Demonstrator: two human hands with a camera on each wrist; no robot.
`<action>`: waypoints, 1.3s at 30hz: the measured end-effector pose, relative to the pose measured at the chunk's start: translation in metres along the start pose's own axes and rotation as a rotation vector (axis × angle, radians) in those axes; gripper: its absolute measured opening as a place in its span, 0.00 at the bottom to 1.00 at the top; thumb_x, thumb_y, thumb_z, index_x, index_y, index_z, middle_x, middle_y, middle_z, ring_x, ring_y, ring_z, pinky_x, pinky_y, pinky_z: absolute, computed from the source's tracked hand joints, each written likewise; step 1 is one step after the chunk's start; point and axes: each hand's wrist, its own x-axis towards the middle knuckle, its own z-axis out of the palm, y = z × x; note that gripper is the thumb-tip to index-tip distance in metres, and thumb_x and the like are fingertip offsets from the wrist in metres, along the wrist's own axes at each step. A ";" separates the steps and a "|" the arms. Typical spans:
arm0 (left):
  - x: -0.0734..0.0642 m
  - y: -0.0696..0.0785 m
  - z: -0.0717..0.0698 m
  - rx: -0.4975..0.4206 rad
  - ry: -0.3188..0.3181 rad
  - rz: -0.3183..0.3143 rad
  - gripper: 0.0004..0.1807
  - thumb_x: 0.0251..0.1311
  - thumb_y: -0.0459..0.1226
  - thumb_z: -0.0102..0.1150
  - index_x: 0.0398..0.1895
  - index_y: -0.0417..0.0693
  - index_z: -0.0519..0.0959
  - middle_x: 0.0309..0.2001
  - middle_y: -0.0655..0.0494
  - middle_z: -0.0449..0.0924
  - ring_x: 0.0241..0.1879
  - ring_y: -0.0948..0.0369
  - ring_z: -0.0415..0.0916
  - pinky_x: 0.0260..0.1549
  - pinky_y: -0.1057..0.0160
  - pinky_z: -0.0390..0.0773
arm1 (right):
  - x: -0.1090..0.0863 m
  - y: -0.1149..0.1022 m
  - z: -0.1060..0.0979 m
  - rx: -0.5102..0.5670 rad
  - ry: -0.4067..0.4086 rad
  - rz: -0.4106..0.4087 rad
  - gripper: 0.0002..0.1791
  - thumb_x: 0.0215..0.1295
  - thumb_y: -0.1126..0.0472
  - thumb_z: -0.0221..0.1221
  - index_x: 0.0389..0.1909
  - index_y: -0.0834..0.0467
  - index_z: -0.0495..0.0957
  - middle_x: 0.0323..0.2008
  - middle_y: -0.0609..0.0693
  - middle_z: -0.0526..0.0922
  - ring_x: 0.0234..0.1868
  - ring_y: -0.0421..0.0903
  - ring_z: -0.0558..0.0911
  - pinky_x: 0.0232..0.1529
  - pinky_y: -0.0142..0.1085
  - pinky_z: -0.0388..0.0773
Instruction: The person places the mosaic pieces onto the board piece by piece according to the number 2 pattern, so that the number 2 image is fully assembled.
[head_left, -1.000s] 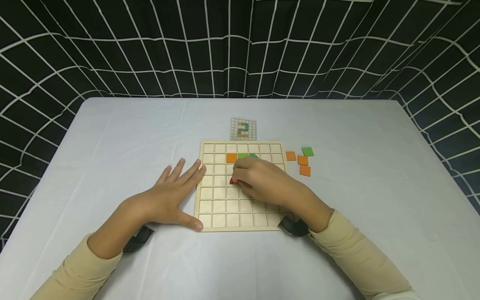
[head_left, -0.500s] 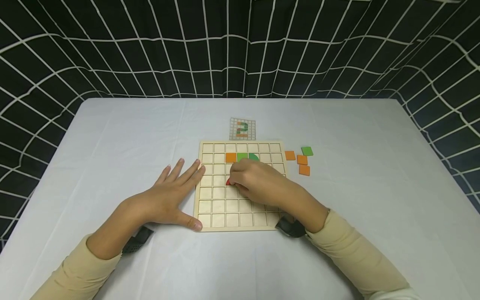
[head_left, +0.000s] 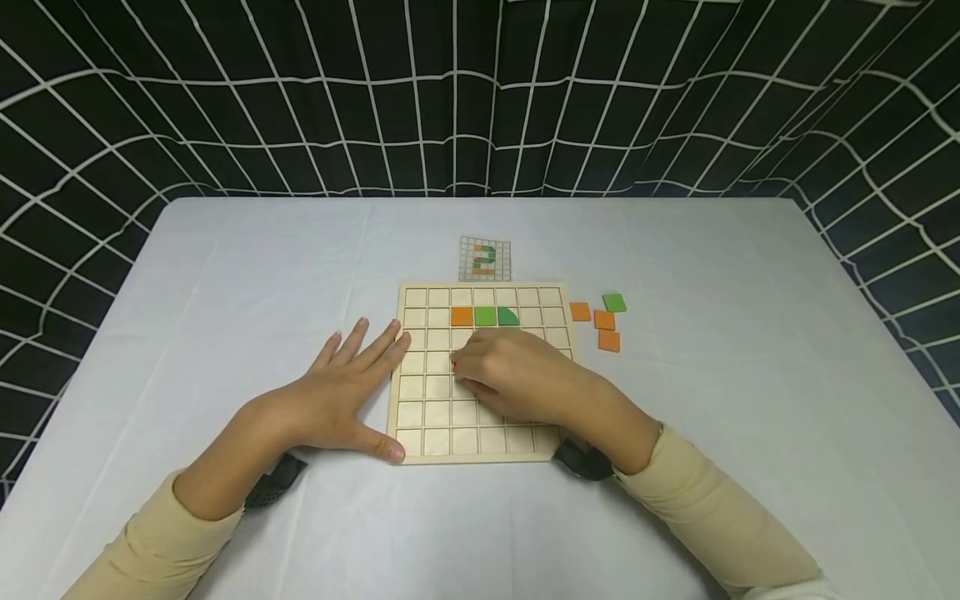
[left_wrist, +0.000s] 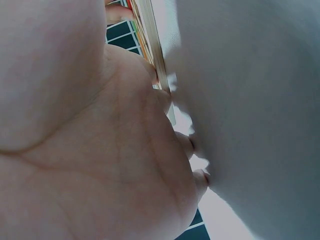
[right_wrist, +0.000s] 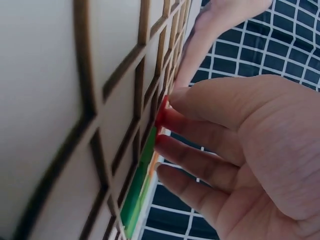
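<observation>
A red tile (right_wrist: 161,111) is pinched between the thumb and fingers of my right hand (head_left: 517,375), down at a cell of the wooden grid board (head_left: 480,457). In the head view the fingers hide nearly all of it. On the board's second row sit an orange square tile (head_left: 462,317), a green square tile (head_left: 485,317) and a dark green quarter-round tile (head_left: 507,317). My left hand (head_left: 330,400) lies spread with straight fingers, its thumb and fingertips touching the board's left edge. Green tiles (right_wrist: 134,195) show beside the right fingers in the right wrist view.
Just behind the board lies a small pattern card (head_left: 485,259) with a figure in orange, green and red. Several loose tiles, among them an orange square (head_left: 609,341) and a green square (head_left: 614,302), lie right of the board on the white tabletop (head_left: 712,350).
My right hand has shifted slightly left with the red tile, whose visible part has shrunk under the fingers. The quarter-round tile is now more exposed. My left hand stays put.
</observation>
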 end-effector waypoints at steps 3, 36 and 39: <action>0.000 -0.001 0.001 -0.001 0.003 0.002 0.74 0.39 0.75 0.64 0.82 0.47 0.39 0.81 0.51 0.29 0.76 0.42 0.19 0.69 0.36 0.28 | -0.002 0.001 -0.004 0.035 -0.025 0.011 0.06 0.65 0.69 0.62 0.33 0.56 0.84 0.34 0.45 0.85 0.40 0.43 0.82 0.49 0.36 0.78; 0.000 -0.001 0.003 0.012 0.002 0.003 0.73 0.43 0.75 0.63 0.82 0.47 0.38 0.81 0.52 0.29 0.76 0.42 0.19 0.69 0.35 0.28 | -0.077 0.103 -0.070 0.045 -0.205 0.809 0.20 0.59 0.78 0.56 0.49 0.59 0.84 0.42 0.58 0.80 0.40 0.55 0.74 0.48 0.52 0.76; 0.000 0.000 0.003 0.020 -0.006 0.000 0.72 0.44 0.74 0.63 0.82 0.48 0.38 0.81 0.53 0.28 0.76 0.43 0.18 0.69 0.36 0.28 | -0.078 0.107 -0.066 0.039 -0.219 0.844 0.21 0.59 0.78 0.58 0.52 0.61 0.83 0.44 0.59 0.80 0.41 0.56 0.75 0.50 0.53 0.76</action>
